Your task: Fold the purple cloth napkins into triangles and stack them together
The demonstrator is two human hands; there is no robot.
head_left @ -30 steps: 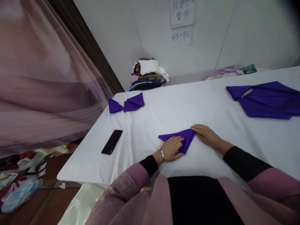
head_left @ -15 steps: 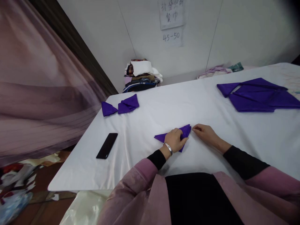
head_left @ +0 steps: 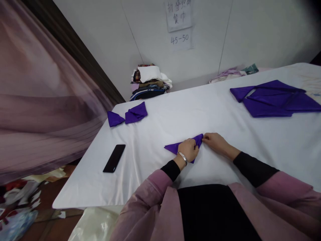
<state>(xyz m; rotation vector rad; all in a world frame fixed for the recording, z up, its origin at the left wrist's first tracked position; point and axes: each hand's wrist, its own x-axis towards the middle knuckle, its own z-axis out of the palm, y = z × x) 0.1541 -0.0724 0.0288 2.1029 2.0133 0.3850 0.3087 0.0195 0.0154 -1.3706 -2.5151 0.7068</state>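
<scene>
A purple cloth napkin (head_left: 172, 148), folded into a small pointed shape, lies on the white-covered table (head_left: 150, 174). My left hand (head_left: 188, 149) rests over its middle, fingers curled against the cloth and hiding part of the folds. At the napkin's upper right tip, my right hand (head_left: 214, 141) has thumb and fingers pinched together on the corner. Left of my hands, a black phone (head_left: 114, 158) lies flat.
Folded purple napkins lie at the far left, a small one (head_left: 115, 118) and a larger one (head_left: 136, 113). More purple napkins (head_left: 273, 100) overlap at the far right. Stacked clothes (head_left: 150, 82) sit behind the table, and a curtain (head_left: 50, 93) hangs at left.
My right hand has moved slightly left, from just beside the napkin to pinching its right tip. My left hand stays on the cloth with its fingers drawn closer together.
</scene>
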